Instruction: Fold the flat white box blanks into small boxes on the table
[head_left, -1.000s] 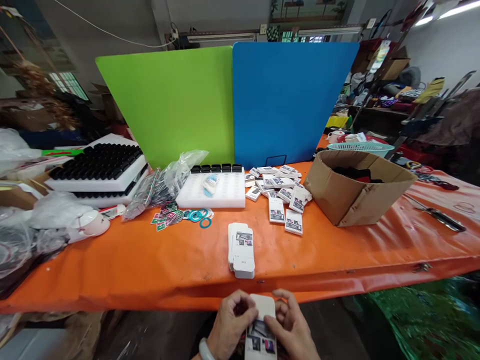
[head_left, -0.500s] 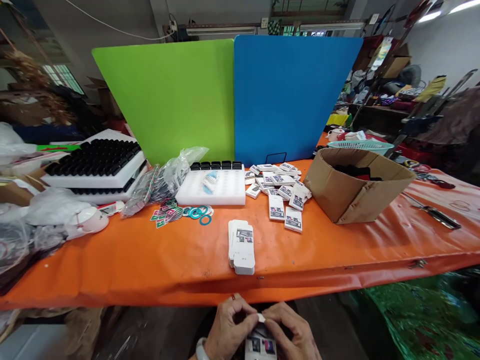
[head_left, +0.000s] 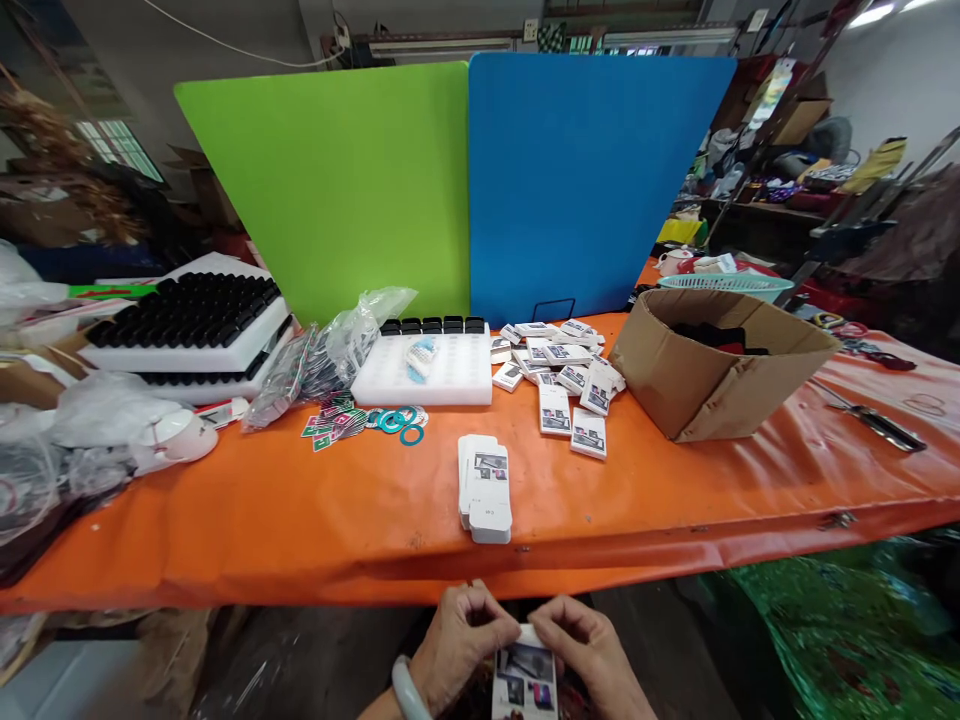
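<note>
A small white printed box (head_left: 525,680) is held upright below the table's front edge. My left hand (head_left: 459,640) grips its top left corner between thumb and fingers, and a pale bangle circles that wrist. At the top right corner, my right hand (head_left: 585,648) pinches the same box. The box's lower end is cut off by the frame. Straight ahead on the table lies a stack of flat white cartons (head_left: 487,490) with the same kind of print. Farther back, a heap of white printed boxes (head_left: 559,365) is spread out.
An orange-covered table (head_left: 300,530) spans the view. Upon it are a cardboard box (head_left: 720,380), a white foam tray (head_left: 450,385), teal rings (head_left: 397,420), small printed cards (head_left: 334,420), plastic bags (head_left: 352,345) and a screwdriver (head_left: 874,420). Green and blue panels (head_left: 600,190) stand behind.
Both hands stay at the top of the box. The small white flap that stuck up between my fingertips now lies lower, along the box's top edge. The camera view has shifted slightly.
</note>
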